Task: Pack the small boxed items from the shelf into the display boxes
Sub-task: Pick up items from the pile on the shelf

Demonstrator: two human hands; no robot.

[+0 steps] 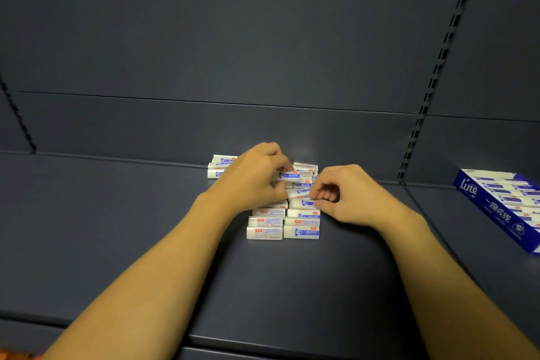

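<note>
Item 1, nearest: dark grey metal shelf board (292,286), matt and flat, carrying everything listed below.

Item 2: cluster of small white cardboard boxes with blue and red print (301,232), lying flat in two short columns at mid-shelf. The front rows sit square; the rows behind them are jumbled and partly hidden under my hands.

Item 3: my right hand (344,197), fingers curled inward, fingertips (317,203) at the right edge of a box in the right column. Whether I have it pinched or am only touching it, I cannot tell.

Item 4: my left hand (251,181), curled down over the back of the cluster, thumb and fingers closed on one raised white box with a blue label (289,176).

Item 5, at the far right, well apart from the cluster: blue open-topped cardboard display box (502,210), already showing rows of the same small boxes.

Handling note: I judge this the gathering step. Best done by squaring several boxes between both hands, labels facing one way, before lifting (loose ones would slip out mid-carry), then carrying them level to the display box.

Item 6, farthest: dark grey back panel (233,38).
</note>
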